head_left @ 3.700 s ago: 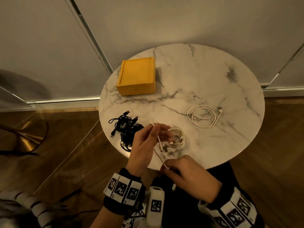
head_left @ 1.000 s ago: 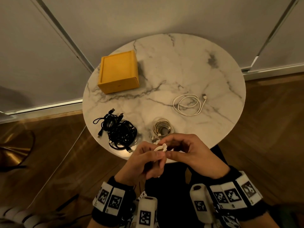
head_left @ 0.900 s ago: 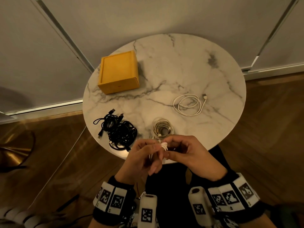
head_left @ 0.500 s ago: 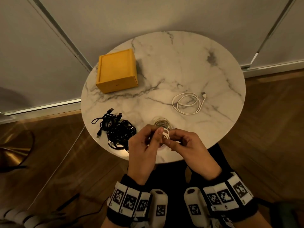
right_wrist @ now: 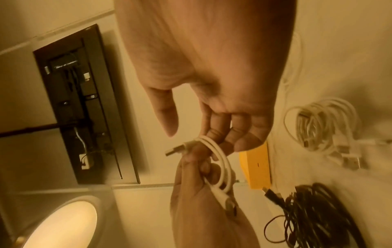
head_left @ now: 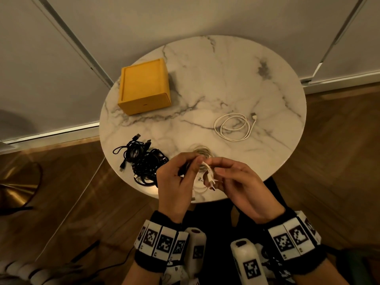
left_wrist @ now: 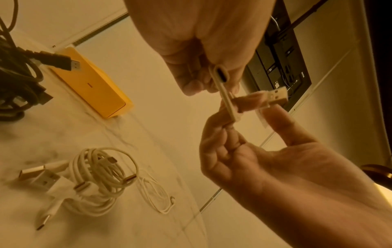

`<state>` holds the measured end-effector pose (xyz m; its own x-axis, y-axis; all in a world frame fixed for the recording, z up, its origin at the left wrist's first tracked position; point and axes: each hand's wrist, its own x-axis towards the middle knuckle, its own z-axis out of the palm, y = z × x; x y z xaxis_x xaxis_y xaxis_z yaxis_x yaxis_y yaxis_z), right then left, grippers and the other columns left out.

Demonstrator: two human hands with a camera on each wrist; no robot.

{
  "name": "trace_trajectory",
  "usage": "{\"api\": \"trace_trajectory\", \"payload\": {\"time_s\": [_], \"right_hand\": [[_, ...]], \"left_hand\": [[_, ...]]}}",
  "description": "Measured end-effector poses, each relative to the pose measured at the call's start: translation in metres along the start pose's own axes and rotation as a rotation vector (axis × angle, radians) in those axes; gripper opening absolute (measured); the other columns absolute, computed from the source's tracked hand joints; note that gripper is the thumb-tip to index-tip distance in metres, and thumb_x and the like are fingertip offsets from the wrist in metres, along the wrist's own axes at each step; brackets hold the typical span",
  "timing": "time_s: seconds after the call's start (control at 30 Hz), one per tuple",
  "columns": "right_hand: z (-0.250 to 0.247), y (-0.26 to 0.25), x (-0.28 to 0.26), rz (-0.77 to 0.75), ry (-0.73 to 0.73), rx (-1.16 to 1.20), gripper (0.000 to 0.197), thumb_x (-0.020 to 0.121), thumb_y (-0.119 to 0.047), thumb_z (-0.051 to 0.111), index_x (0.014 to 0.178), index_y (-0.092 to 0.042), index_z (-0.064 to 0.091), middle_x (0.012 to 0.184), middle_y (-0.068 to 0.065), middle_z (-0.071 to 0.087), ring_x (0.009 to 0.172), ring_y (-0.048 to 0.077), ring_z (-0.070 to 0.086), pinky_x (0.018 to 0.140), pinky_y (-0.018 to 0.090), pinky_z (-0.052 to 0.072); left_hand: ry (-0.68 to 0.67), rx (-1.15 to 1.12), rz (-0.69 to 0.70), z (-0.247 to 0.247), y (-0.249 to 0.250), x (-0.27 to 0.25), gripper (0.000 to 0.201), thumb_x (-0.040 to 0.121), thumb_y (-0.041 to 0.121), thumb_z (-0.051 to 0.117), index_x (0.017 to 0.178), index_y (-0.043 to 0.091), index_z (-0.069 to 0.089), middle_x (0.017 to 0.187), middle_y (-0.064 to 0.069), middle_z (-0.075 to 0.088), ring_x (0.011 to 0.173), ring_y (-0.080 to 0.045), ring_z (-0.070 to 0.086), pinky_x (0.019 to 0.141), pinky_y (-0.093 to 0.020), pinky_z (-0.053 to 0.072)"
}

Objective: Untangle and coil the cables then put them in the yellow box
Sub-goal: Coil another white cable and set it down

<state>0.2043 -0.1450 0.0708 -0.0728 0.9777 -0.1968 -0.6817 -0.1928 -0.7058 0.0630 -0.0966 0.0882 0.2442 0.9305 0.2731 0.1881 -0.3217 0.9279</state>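
Note:
My left hand (head_left: 193, 164) grips a short white cable (head_left: 210, 176) wound into a small coil, just above the near table edge. My right hand (head_left: 217, 170) curls its fingers on the same coil from the right, thumb held apart. The cable's USB plug (left_wrist: 266, 98) sticks out between the two hands. A closed yellow box (head_left: 144, 87) stands at the table's far left. Under the hands lies a bundle of white cables (left_wrist: 101, 176), half hidden in the head view. A black cable tangle (head_left: 141, 161) sits at the near left, and a loosely looped white cable (head_left: 234, 126) at the right.
The round marble table (head_left: 226, 75) stands against a pale wall with bare marble across its far half. Wood floor surrounds it. A brass lamp base (head_left: 14, 182) sits on the floor at the left, and a dark wall panel (right_wrist: 84, 100) shows in the wrist views.
The white cable, earlier stretched between my hands, is now a small coil. Both hands have moved forward from the table edge to over the white bundle.

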Motion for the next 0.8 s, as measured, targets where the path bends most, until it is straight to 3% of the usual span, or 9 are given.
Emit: {"api": "trace_trajectory", "payload": {"time_s": [0.1,0.17,0.33,0.4,0.5,0.57,0.7,0.8], "right_hand": [[0.001,-0.002,0.0,-0.005,0.048,-0.263,0.025,0.084,-0.016,0.065,0.098,0.004,0.068,0.087,0.009,0.066,0.08,0.016,0.056,0.071,0.029,0.044],[0.002,-0.005,0.0,-0.023,0.041,-0.41,0.021,0.085,-0.017,0.063,0.092,0.002,0.07,0.084,0.009,0.066,0.079,0.015,0.055,0.07,0.027,0.042],[-0.002,-0.016,-0.003,0.102,-0.016,-0.401,0.028,0.08,-0.012,0.06,0.094,0.01,0.068,0.087,0.015,0.067,0.074,0.022,0.056,0.061,0.03,0.044],[-0.003,-0.014,-0.005,0.13,0.017,-0.413,0.02,0.083,-0.006,0.063,0.094,0.01,0.067,0.085,0.019,0.065,0.065,0.022,0.056,0.054,0.028,0.047],[-0.006,-0.012,-0.007,0.139,0.091,-0.427,0.01,0.085,0.004,0.063,0.093,0.007,0.067,0.078,0.02,0.064,0.058,0.021,0.056,0.049,0.026,0.048],[-0.01,-0.012,-0.005,0.137,0.12,-0.438,0.014,0.083,0.004,0.065,0.096,0.007,0.066,0.078,0.019,0.064,0.057,0.018,0.057,0.049,0.023,0.046],[-0.012,-0.01,-0.004,0.107,0.083,-0.331,0.025,0.081,0.005,0.066,0.106,0.006,0.064,0.08,0.017,0.065,0.064,0.014,0.059,0.053,0.021,0.044],[-0.011,-0.009,-0.004,0.064,0.158,-0.168,0.034,0.079,0.009,0.062,0.112,0.006,0.059,0.074,0.013,0.066,0.061,0.014,0.06,0.052,0.021,0.046]], "left_hand": [[-0.027,-0.011,-0.034,-0.002,-0.002,0.003,0.011,0.09,0.017,0.065,0.089,0.01,0.073,0.079,0.007,0.072,0.074,-0.008,0.068,0.069,-0.018,0.049],[-0.071,-0.041,-0.043,-0.004,-0.002,0.004,0.013,0.088,0.018,0.066,0.087,0.008,0.073,0.077,0.004,0.072,0.073,-0.012,0.067,0.068,-0.019,0.049],[-0.257,-0.145,-0.125,-0.009,0.001,0.009,0.017,0.085,0.02,0.07,0.085,0.004,0.074,0.069,-0.013,0.068,0.06,-0.024,0.061,0.061,-0.024,0.049],[-0.328,-0.175,-0.195,-0.015,-0.004,0.011,0.015,0.082,0.023,0.074,0.089,0.009,0.075,0.071,-0.009,0.071,0.06,-0.017,0.062,0.062,-0.024,0.051],[-0.397,-0.152,-0.27,-0.023,-0.008,0.01,0.016,0.081,0.017,0.075,0.096,0.013,0.075,0.078,-0.005,0.074,0.059,-0.017,0.063,0.059,-0.038,0.055],[-0.382,-0.123,-0.283,-0.025,-0.01,0.009,0.021,0.077,0.015,0.073,0.098,0.012,0.075,0.082,-0.005,0.075,0.06,-0.021,0.067,0.059,-0.04,0.056],[-0.311,-0.102,-0.237,-0.025,-0.015,0.006,0.019,0.078,0.011,0.074,0.096,0.006,0.076,0.081,-0.005,0.075,0.063,-0.024,0.07,0.057,-0.027,0.053],[-0.254,-0.108,-0.25,-0.021,-0.014,0.003,0.018,0.078,0.017,0.072,0.094,0.01,0.077,0.082,-0.004,0.076,0.072,-0.027,0.07,0.064,-0.032,0.056]]}}
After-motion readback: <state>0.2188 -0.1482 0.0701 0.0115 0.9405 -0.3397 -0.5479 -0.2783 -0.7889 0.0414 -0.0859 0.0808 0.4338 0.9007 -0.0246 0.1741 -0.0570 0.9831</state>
